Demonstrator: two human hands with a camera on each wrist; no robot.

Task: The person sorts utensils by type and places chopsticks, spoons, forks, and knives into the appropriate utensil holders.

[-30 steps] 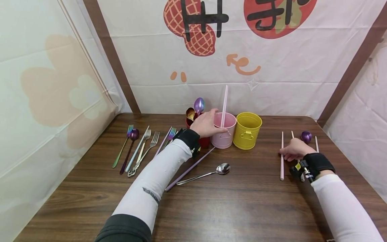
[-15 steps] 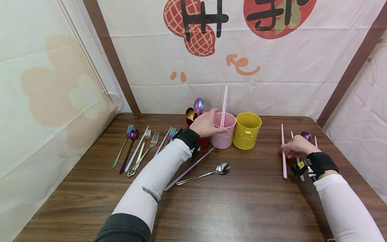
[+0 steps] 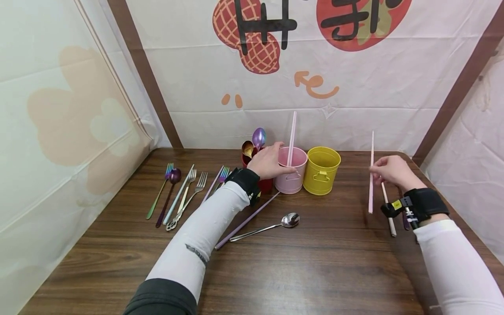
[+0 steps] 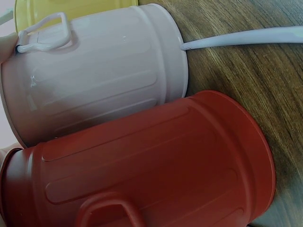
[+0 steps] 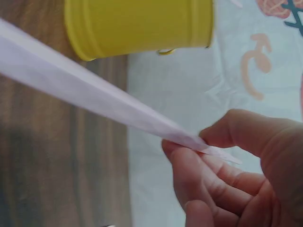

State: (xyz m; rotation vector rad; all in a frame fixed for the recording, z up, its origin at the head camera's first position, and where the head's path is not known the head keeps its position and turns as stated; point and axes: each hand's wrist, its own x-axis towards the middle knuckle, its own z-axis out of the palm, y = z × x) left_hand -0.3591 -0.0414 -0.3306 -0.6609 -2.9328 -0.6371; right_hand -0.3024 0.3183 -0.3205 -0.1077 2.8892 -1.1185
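My right hand (image 3: 391,169) pinches a pink chopstick (image 3: 371,192) between thumb and fingers, holding it nearly upright over the table's right side. In the right wrist view the chopstick (image 5: 94,97) slants across in front of the fingers. My left hand (image 3: 269,162) grips the pink bucket (image 3: 289,181) at its rim, thumb across the front near the wire handle (image 4: 49,35). Two pink chopsticks (image 3: 292,140) stand in that bucket. The red bucket (image 4: 142,165), partly hidden behind my left hand in the head view, holds a purple spoon (image 3: 259,138) and a gold spoon (image 3: 247,148).
A yellow bucket (image 3: 320,179) stands right of the pink one. Forks, a dark purple spoon (image 3: 174,176) and chopsticks lie at left. A silver spoon (image 3: 290,220) and a purple chopstick (image 3: 248,221) lie in front. A white chopstick (image 3: 389,214) lies below my right hand.
My right hand has picked the pink chopstick up off the table and raised it, tipping it more upright. My left hand has stayed at the pink bucket.
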